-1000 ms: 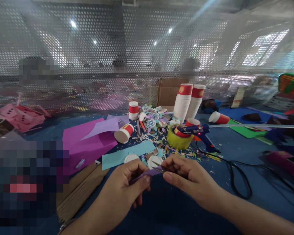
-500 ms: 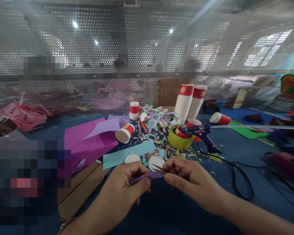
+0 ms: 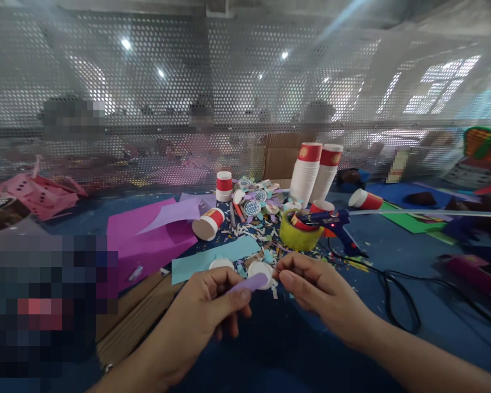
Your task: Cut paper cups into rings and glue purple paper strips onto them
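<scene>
My left hand pinches a strip of light purple paper between thumb and fingers. The strip's free end points right, over a white paper disc. To its right is my right hand, closed around small scissors. Only a thin bit of blade shows; my fingers hide the rest, and the blade is apart from the strip. A second white disc lies behind my left hand, by a light blue paper strip.
Beyond the hands lie paper scraps and a heap of small paper turtle-like pieces. A blue glue gun rests on a yellow tape roll, its black cord looping right. Stacked paper cups, magenta paper and cardboard stand or lie around.
My right hand has drawn the scissors a little right, off the purple strip. My left hand has turned the strip so its flat face shows more.
</scene>
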The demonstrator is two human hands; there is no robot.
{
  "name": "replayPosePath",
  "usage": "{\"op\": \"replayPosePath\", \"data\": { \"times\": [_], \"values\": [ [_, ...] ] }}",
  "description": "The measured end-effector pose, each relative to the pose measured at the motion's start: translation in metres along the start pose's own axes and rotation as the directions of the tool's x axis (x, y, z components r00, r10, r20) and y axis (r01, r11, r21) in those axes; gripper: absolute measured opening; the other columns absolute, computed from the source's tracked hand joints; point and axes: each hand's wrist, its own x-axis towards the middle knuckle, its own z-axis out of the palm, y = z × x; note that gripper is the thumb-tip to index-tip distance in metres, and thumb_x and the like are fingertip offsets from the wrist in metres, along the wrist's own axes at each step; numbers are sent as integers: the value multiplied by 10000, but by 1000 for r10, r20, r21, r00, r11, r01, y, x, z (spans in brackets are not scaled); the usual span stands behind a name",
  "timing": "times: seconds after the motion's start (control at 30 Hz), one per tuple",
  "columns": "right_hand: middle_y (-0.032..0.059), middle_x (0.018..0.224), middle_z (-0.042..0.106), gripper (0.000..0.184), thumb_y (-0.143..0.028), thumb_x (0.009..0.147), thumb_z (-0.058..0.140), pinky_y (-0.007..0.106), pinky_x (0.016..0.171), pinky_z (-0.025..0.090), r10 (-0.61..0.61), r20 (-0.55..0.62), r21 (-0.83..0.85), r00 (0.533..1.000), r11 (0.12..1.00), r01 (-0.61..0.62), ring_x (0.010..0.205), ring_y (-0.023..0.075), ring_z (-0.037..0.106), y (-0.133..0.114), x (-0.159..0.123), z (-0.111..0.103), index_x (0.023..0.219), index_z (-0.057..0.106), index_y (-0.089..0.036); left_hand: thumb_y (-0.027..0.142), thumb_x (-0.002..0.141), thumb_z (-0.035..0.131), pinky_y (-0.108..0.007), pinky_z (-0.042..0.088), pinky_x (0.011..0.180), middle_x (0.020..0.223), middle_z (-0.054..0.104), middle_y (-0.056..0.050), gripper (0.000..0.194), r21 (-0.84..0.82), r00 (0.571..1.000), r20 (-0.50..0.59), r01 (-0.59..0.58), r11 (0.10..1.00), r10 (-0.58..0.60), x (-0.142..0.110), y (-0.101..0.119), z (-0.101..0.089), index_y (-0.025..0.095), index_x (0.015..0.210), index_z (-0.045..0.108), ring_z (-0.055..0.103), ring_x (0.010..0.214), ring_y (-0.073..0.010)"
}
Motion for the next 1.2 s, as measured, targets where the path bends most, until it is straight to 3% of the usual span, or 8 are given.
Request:
{"op": "replayPosePath", "data": {
  "times": [0.27,0.53,0.73,0.83,0.93,1.03,1.2],
  "values": [
    [-74,617,369,340,-514,920,552,207,417,182,4,-10,44,1000,999,-4,472,60,247,2,2,3,908,561,-174,336,819,631,-213,358,524,700,662,8,195,-146,998,65,14,989,-5,1,-3,4,166,750,565,580,565,-95],
    [-9,767,513,286,-430,858,652,243,617,370,-59,56,17,997,998,58,688,115,454,5,0,5,890,544,-167,363,771,707,-222,378,545,697,673,10,219,-98,997,83,3,995,5,1,-11,18,163,795,620,609,598,-118],
    [-24,704,492,237,-377,841,657,225,523,317,-48,33,61,998,997,46,611,96,414,4,-5,3,807,555,-166,412,803,671,-248,379,634,772,707,-35,259,-54,984,178,-14,998,23,-2,-14,21,160,806,733,576,697,-142],
    [-40,686,472,257,-391,823,681,209,460,267,-40,17,109,999,993,38,549,72,372,0,-7,4,804,557,-167,400,800,676,-239,325,577,674,606,8,256,1,980,190,-60,998,59,-3,-14,22,164,726,741,463,614,-108],
    [-45,685,472,273,-401,817,692,201,439,244,-45,20,134,999,990,42,528,60,357,-1,-10,7,791,557,-165,373,765,711,-221,277,501,617,503,43,217,11,978,210,-20,1000,17,-2,-15,24,159,778,741,375,541,-81],
    [-67,643,443,262,-393,832,682,195,415,220,-32,6,179,999,983,31,478,46,312,0,-10,10,781,547,-175,357,738,731,-206,298,477,632,543,33,231,-27,967,253,34,999,-26,-2,-18,25,147,835,730,421,529,-77],
    [-86,592,400,299,-400,856,668,194,392,200,-36,-122,197,992,979,59,444,42,268,4,-7,9,733,495,-190,290,738,738,-197,359,492,654,573,27,187,-117,969,245,31,993,-2,-3,-19,24,142,850,719,476,533,-72]
  ]
}}
